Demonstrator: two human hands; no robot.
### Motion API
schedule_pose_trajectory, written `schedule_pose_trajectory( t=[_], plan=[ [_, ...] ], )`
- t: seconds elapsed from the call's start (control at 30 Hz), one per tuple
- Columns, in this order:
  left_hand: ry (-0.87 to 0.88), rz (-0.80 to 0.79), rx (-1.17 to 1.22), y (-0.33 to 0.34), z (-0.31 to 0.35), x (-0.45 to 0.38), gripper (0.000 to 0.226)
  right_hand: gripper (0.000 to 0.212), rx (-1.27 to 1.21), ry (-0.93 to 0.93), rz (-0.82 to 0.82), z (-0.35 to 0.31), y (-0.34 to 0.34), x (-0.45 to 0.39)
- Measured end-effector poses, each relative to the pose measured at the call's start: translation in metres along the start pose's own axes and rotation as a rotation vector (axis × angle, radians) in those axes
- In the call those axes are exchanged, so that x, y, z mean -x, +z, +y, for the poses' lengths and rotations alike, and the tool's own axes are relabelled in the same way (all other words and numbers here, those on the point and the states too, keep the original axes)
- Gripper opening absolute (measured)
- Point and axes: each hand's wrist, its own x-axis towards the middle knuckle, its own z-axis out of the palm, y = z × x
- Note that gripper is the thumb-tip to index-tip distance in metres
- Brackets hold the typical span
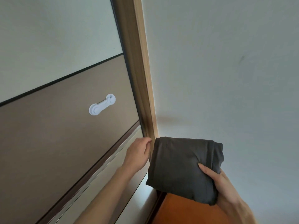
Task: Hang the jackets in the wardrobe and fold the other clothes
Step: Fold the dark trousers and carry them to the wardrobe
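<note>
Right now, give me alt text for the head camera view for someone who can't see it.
The right hand holds a folded dark grey garment while the left hand reaches to the edge of a closed sliding wardrobe door, beside its wooden frame. A white plastic latch sits on the door's brown panel; a pale wall fills the right.

The wardrobe door [56,126] fills the left of the frame with a plastic latch [102,104] on it, the wooden frame [139,78] runs down the middle, the wall [226,70] is right, and the folded cloth [184,167] sits low between the left hand [138,152] and right hand [216,178].
</note>
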Motion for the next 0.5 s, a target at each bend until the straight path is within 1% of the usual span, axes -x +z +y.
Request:
schedule_pose_trajectory(
  t=[0.07, 0.1, 0.13, 0.17, 0.2, 0.3, 0.37, 0.43, 0.5],
  plan=[
    [0.307, -0.014, -0.352, -0.002, -0.010, -0.029, 0.024, 0.042, -0.008, 0.009, 0.016, -0.004, -0.002, -0.007],
    [0.421, -0.025, -0.518, -0.004, -0.014, -0.044, 0.026, 0.042, -0.013, 0.012, 0.028, -0.006, -0.002, -0.010],
    [0.470, -0.038, -0.653, -0.006, -0.016, -0.058, 0.029, 0.042, -0.020, 0.009, 0.032, -0.007, -0.004, -0.013],
    [0.462, -0.081, -0.767, -0.010, -0.015, -0.070, 0.030, 0.043, -0.026, 0.006, 0.033, -0.008, -0.005, -0.015],
    [0.419, -0.147, -0.884, -0.013, -0.014, -0.081, 0.030, 0.044, -0.031, 0.003, 0.031, -0.009, -0.006, -0.017],
    [0.322, -0.350, -1.304, -0.016, -0.008, -0.107, 0.045, 0.045, -0.038, 0.001, 0.025, -0.010, -0.008, -0.023],
    [0.303, -0.453, -1.498, -0.011, 0.000, -0.116, 0.053, 0.045, -0.043, -0.004, 0.013, -0.011, -0.007, -0.026],
    [0.278, -0.549, -1.584, 0.000, 0.007, -0.121, 0.052, 0.044, -0.043, -0.005, 0.006, -0.012, -0.006, -0.028],
    [0.243, -0.589, -1.599, 0.009, 0.012, -0.126, 0.047, 0.041, -0.051, -0.008, 0.012, -0.013, -0.005, -0.027]
  ],
)
